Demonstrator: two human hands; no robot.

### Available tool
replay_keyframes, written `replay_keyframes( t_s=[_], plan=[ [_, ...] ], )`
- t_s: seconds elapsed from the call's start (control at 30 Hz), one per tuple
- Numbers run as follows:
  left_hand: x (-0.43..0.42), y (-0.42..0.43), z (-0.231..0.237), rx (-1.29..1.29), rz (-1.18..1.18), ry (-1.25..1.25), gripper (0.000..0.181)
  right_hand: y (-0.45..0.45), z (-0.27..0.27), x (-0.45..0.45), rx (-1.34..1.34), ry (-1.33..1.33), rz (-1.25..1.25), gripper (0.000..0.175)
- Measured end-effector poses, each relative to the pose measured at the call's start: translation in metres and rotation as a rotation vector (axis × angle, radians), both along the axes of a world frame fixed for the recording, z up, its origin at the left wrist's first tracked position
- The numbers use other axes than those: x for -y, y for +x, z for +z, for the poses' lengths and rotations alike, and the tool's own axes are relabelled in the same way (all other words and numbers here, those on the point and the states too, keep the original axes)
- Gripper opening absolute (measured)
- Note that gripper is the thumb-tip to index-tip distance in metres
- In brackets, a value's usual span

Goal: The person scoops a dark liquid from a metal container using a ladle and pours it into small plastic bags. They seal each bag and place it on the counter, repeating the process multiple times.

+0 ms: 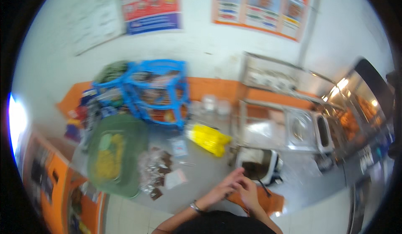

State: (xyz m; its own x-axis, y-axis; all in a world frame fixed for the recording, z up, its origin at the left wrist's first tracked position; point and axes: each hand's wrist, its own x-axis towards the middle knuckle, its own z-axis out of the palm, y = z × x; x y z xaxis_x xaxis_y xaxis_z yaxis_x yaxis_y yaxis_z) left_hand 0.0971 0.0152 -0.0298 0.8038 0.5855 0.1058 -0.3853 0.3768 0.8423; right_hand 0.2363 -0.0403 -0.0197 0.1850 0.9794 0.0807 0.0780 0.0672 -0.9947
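My left hand [224, 185], with a metal-banded watch or bracelet [195, 206] on the wrist, reaches over the near edge of a steel counter [201, 171]. Its fingers touch those of my right hand [248, 192]. Blur hides whether anything small sits between them. Just beyond the fingertips stands a white-rimmed container [270, 168] with something dark inside. A dark, thin handle or cord [264, 188] lies at its near side. Under and beside my right hand is an orange-brown cloth or bag [271, 201].
Left on the counter are a green tray [127, 133] with yellow contents, foil-like sachets [155, 168] and a yellow plastic bag [209, 139]. Blue baskets [154, 105] stand behind. Rightward are steel pans [300, 127] and a lit food display case [355, 108]. An orange cabinet [59, 183] stands lower left.
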Motion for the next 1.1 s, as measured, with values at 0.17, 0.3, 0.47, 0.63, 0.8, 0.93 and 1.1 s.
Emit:
replay_keyframes(
  t_s=[0.17,0.3,0.47,0.63,0.8,0.93,1.1],
  plan=[
    [0.008,-0.019,-0.020,-0.125,0.361,0.123,0.047,-0.015,-0.011,-0.014,-0.148,0.057,-0.064,0.005],
    [0.012,-0.017,-0.028,-0.124,0.510,0.032,0.018,0.011,-0.011,-0.012,0.512,0.267,0.283,0.051],
    [0.015,-0.006,-0.034,-0.078,0.580,0.002,0.017,0.016,-0.013,-0.009,0.636,0.446,0.236,0.063],
    [0.009,-0.004,-0.029,-0.278,0.664,0.268,0.023,0.013,-0.004,-0.011,0.707,0.485,0.263,0.054],
    [0.015,-0.009,-0.019,-0.229,0.578,0.205,0.015,-0.012,-0.016,-0.012,-0.086,0.237,-0.054,0.005],
    [0.019,-0.023,-0.018,-0.262,0.525,0.241,0.012,-0.019,-0.023,0.000,-0.014,0.220,-0.089,0.004],
    [0.020,-0.057,-0.012,-0.257,0.442,0.246,0.015,-0.019,-0.019,0.009,-0.039,0.080,0.031,0.011]
  ],
)
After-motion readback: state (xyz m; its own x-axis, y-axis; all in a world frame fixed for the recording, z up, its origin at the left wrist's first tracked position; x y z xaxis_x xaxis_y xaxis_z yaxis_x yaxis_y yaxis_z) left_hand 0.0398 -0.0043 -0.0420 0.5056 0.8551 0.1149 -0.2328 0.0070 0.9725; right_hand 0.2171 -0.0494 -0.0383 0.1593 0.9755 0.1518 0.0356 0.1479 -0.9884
